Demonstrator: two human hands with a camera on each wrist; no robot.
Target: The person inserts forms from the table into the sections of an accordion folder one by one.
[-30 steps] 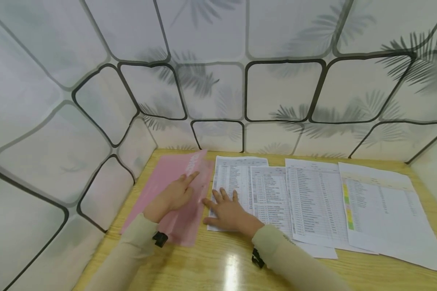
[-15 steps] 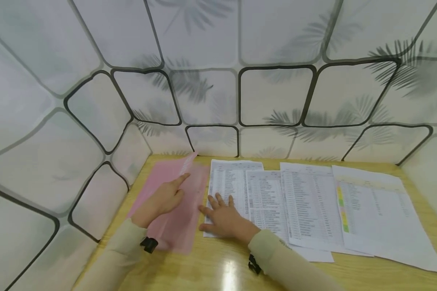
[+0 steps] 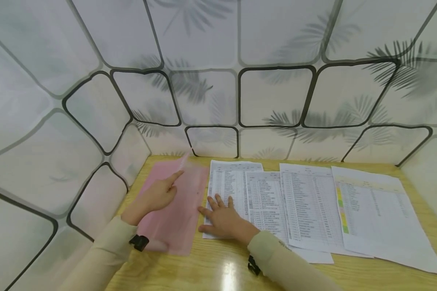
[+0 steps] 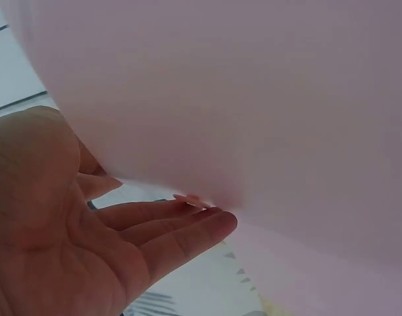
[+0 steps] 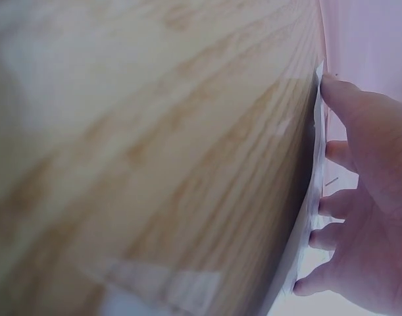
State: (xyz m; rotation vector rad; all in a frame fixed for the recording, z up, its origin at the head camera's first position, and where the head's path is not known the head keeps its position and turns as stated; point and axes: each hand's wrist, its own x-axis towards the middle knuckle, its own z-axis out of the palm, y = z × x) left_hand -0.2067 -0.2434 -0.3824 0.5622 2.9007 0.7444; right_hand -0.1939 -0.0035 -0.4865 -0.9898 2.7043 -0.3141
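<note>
— Which step is in hand?

— A pink folder [image 3: 175, 202] is being opened, it is judged. It lies on the wooden table [image 3: 225, 270], just left of the leftmost printed sheet [image 3: 230, 190], and its top flap is being lifted by the left hand [image 3: 156, 197].

— How is that hand held?

— The fingers are seen nearly straight in the wrist view, tips [image 4: 207, 227] touching the flap's underside; the forefinger points away along the folder. Nothing is gripped; the flap is only propped up.

— And the other hand?

— The right hand [image 3: 223, 220] is laid flat on the lower part of that leftmost sheet, fingers [image 5: 335, 151] spread and relaxed, thumb at the sheet's edge beside the folder. The paper is pressed down, not pinched.

— What is called for next?

— Probably the flap must be raised further and the sheet slid leftward under it, edges kept square so nothing is creased. More sheets [image 3: 313, 206] are spread in an overlapping row to the right of that sheet.
</note>
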